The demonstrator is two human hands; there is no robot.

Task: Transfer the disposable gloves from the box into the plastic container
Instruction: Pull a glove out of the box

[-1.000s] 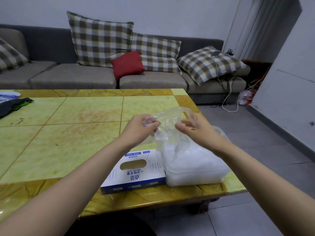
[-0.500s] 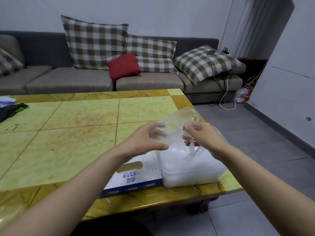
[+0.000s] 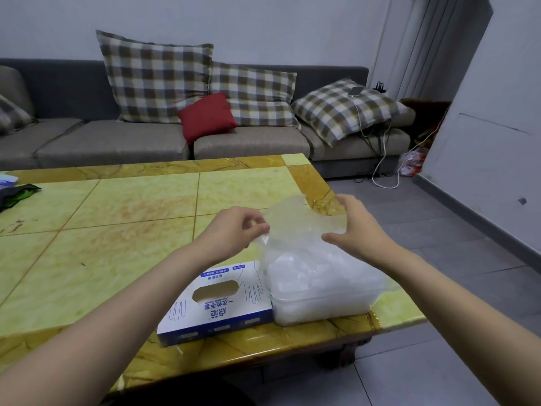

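Note:
A clear thin disposable glove is stretched between both hands, just above the plastic container. My left hand pinches the glove's left edge between thumb and fingertips. My right hand holds its right side, thumb in front and fingers behind the film. The translucent container stands near the table's front right corner and is heaped with crumpled clear gloves. The white and blue glove box lies flat against the container's left side, its oval slot facing up.
The yellow tiled table has a dark green cloth at its far left edge. Behind it stands a grey sofa with checked cushions and a red one. White cables trail on the grey floor at right.
Both hands have moved apart, spreading the glove out flat above the container. The right hand shifted to the right and opened wider around the film.

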